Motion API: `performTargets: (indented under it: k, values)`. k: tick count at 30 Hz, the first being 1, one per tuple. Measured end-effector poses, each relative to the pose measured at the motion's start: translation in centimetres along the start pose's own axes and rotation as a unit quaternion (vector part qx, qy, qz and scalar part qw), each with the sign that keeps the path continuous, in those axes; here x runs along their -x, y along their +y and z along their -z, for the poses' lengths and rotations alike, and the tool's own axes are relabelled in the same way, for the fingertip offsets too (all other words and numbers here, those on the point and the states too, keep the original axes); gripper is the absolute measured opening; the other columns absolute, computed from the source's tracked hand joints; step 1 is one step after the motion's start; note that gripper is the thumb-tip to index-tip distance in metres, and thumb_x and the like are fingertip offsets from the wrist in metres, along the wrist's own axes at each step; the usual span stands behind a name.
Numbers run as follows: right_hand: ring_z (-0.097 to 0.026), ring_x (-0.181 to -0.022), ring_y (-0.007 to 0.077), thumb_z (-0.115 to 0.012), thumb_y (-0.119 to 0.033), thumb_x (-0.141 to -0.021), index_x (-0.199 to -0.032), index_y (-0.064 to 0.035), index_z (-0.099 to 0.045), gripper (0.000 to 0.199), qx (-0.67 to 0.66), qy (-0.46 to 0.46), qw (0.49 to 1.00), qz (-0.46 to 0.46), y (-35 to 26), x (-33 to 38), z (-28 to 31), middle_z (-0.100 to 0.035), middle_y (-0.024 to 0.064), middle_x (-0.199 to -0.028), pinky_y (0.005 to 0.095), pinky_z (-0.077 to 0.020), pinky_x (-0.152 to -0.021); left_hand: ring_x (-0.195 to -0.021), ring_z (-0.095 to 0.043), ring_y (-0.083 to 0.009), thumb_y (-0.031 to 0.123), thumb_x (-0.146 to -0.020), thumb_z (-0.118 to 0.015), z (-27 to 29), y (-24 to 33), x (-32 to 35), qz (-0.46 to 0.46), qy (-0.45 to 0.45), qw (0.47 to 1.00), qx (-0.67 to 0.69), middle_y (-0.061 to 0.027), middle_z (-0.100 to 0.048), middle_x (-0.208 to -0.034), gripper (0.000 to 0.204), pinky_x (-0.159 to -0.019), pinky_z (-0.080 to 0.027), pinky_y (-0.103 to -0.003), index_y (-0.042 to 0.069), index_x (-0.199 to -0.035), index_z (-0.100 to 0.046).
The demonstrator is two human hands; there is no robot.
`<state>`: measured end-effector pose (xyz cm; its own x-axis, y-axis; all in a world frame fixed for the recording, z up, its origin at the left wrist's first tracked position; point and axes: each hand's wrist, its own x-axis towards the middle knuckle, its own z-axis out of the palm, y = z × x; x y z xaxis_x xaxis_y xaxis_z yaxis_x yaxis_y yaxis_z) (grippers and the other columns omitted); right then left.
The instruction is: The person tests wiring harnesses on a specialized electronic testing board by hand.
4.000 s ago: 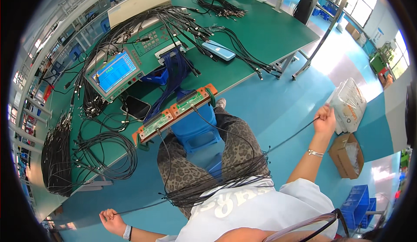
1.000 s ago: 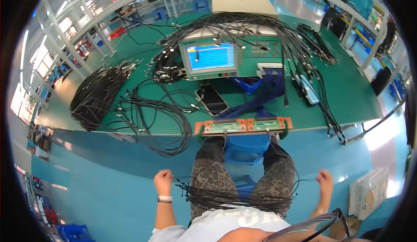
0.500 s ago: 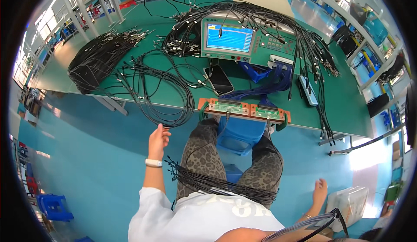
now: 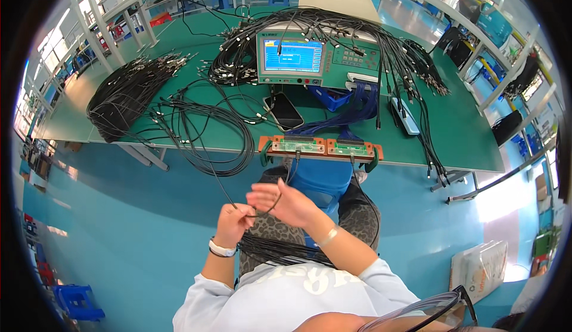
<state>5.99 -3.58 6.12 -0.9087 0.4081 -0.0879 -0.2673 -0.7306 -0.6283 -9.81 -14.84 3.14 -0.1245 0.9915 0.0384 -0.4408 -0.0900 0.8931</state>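
Observation:
My left hand is closed, pinching a thin black cable over my lap. From the fingers the cable runs up toward a coil of black cables at the table's front edge. A curved stretch of cable passes by my right hand, whose fingers point left, stretched out beside the left hand. Ahead, two green circuit boards sit on an orange strip at the table edge, a cable plugged into each. A bundle of black cables lies across my lap.
On the green table stands a tester with a lit screen, cables draped over it. A phone lies before it. A large cable bundle is at left, a light-blue device at right. A blue stool stands under the edge.
My right hand has come in from the far right to beside the left. My left hand has moved down and slightly right, now holding a cable. The tester's screen shows a different display.

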Motion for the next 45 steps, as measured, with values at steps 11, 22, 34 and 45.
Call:
performTargets:
  k: [11,22,34,45]
  values:
    - [-0.017,-0.037,0.0021,-0.024,-0.038,-0.095,-0.070,-0.0145,-0.039,0.038,-0.042,-0.075,0.847,0.525,-11.0,19.6,-0.1,-0.024,-0.0088,-0.045,0.0199,-0.0110,-0.035,-0.052,-0.040,-0.0090,0.009,-0.089,-0.041,8.6,3.5,-2.7,-0.089,0.174,0.766,0.612,-0.0010,-0.044,-0.066,0.013,-0.048,-0.038,-0.018,0.001,-0.098,-0.046]
    - [-0.018,-0.041,0.0076,-0.035,-0.028,-0.093,-0.077,-0.0054,-0.040,0.028,-0.127,0.385,0.551,0.729,-7.3,44.5,9.7,-0.024,-0.0017,-0.052,0.0224,-0.0179,-0.037,-0.043,-0.021,-0.0082,0.025,-0.093,-0.038,17.8,3.5,0.7,-0.249,0.442,0.751,0.421,0.0014,-0.027,-0.054,0.023,-0.037,-0.018,-0.020,0.006,-0.082,-0.046]
    - [-0.041,-0.058,0.0031,-0.044,-0.018,-0.088,-0.093,-0.0097,-0.054,0.015,0.354,0.535,0.702,0.309,-10.3,17.2,9.6,-0.043,-0.0048,-0.071,0.0149,-0.0355,-0.046,-0.045,-0.023,-0.0016,0.025,-0.092,-0.042,-2.1,1.1,-4.8,0.124,0.070,0.979,-0.147,0.0069,-0.030,-0.056,0.022,-0.039,-0.018,-0.018,0.007,-0.084,-0.050]
    - [-0.043,-0.056,0.0084,-0.040,-0.026,-0.092,-0.081,-0.0013,-0.054,0.030,0.310,0.435,0.820,0.204,-8.4,4.6,13.0,-0.048,0.0013,-0.066,0.0199,-0.0364,-0.052,-0.053,-0.037,-0.0048,0.025,-0.093,-0.039,-6.2,-5.3,-13.3,-0.012,0.162,0.932,-0.324,0.0030,-0.043,-0.062,0.025,-0.047,-0.030,-0.020,0.006,-0.087,-0.053]
